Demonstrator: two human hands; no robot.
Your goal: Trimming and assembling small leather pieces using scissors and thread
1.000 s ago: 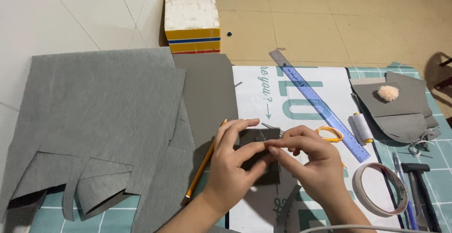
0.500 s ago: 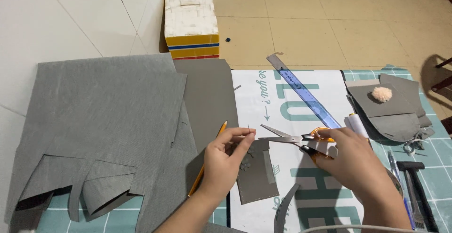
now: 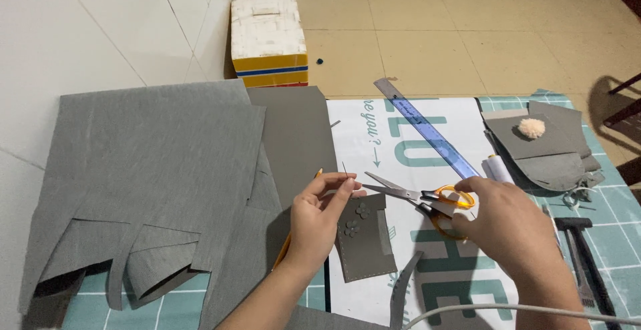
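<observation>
Cable, pale and thin [image 3: 534,310], is curving across the nearest edge, just in front of the person's right wrist. Beyond it, the left hand [image 3: 320,220] is pinching the top edge of a small grey felt piece [image 3: 366,240] between thumb and fingertips, holding it down on the white printed sheet [image 3: 400,136]; two little felt flowers are sitting on its face. The right hand [image 3: 511,226] is closing around the orange handles of the scissors [image 3: 407,195], fingers through the loops, and the blades are standing slightly parted, tips pointing at the pinched edge. A curved grey offcut [image 3: 400,290] is lying just beside the piece. That felt looks light and floppy, likely to sag unless it is gripped close to the cut line, near where the thumb is now; it seems soft rather than slippery or fragile.

A yellow pencil [image 3: 284,253] is peeking out under the left wrist. Further left, large grey fabric sheets [image 3: 153,170] are spreading over the green cutting mat [image 3: 614,230]. Further back a blue ruler [image 3: 427,130] is lying at an angle, and to the right more grey cuttings are carrying a peach pompom [image 3: 532,128]. Farthest off, a white foam box [image 3: 267,36] is sitting on the tiled floor.
</observation>
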